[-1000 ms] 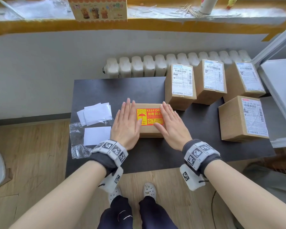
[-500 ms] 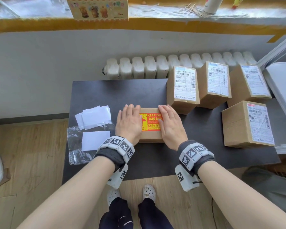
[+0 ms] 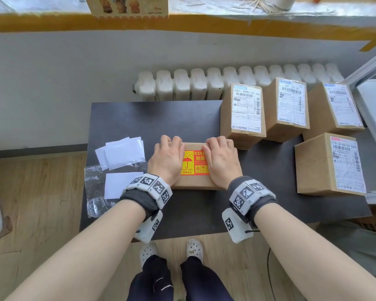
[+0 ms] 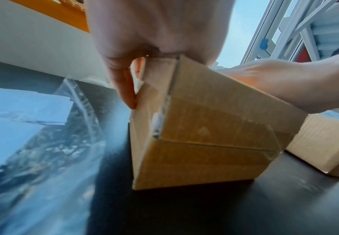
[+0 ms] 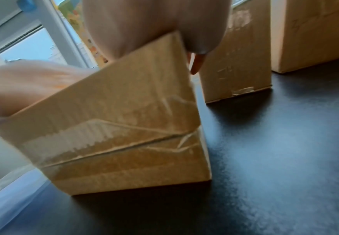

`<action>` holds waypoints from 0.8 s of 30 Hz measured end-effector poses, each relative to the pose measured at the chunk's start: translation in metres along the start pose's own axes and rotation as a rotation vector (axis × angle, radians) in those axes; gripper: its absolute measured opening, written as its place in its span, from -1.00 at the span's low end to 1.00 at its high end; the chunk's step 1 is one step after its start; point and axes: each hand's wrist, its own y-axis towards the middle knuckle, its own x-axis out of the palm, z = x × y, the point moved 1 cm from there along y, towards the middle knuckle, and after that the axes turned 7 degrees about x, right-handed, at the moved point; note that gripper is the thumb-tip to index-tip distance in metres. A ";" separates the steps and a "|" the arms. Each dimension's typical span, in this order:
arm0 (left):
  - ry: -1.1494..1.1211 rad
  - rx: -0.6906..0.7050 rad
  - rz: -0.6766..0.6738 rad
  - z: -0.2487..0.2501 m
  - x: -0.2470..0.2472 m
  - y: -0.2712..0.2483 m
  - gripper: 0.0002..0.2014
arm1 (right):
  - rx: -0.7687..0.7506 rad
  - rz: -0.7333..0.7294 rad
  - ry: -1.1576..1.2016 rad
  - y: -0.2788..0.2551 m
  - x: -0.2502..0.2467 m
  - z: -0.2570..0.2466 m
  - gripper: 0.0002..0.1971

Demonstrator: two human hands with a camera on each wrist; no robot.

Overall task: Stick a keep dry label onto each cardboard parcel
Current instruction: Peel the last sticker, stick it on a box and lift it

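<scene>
A small cardboard parcel (image 3: pixel 194 183) lies on the dark table (image 3: pixel 139 122) with a yellow and red keep dry label (image 3: pixel 194 165) stuck on its top. My left hand (image 3: pixel 167 157) rests on the parcel's left part, its fingers curled over the far edge and its thumb (image 4: pixel 124 89) down the left side. My right hand (image 3: pixel 221 159) holds the right part the same way and hides the label's right end. The wrist views show the parcel (image 4: pixel 204 135) (image 5: pixel 124 127) standing on the table under both palms.
Several parcels with white shipping labels stand at the back right (image 3: pixel 242 114) (image 3: pixel 289 105) (image 3: pixel 336 107) and right (image 3: pixel 330 164). White backing papers (image 3: pixel 124 153) and a clear plastic bag (image 3: pixel 96 192) lie at the left. A radiator (image 3: pixel 204 83) lines the wall behind.
Both hands lay flat on the parcel's top with straight fingers a second ago. Their fingers have since curled down over the far edge.
</scene>
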 end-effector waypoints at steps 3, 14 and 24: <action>-0.046 0.032 -0.004 -0.005 -0.002 0.000 -0.66 | -0.021 -0.036 0.136 0.004 0.000 0.010 -0.57; 0.267 0.289 -0.139 -0.002 0.007 -0.042 -0.36 | -0.257 -0.098 -0.170 -0.031 -0.003 0.015 -0.42; -0.113 0.094 -0.062 -0.013 0.007 -0.047 -0.42 | -0.014 -0.182 0.292 -0.040 0.003 0.024 -0.39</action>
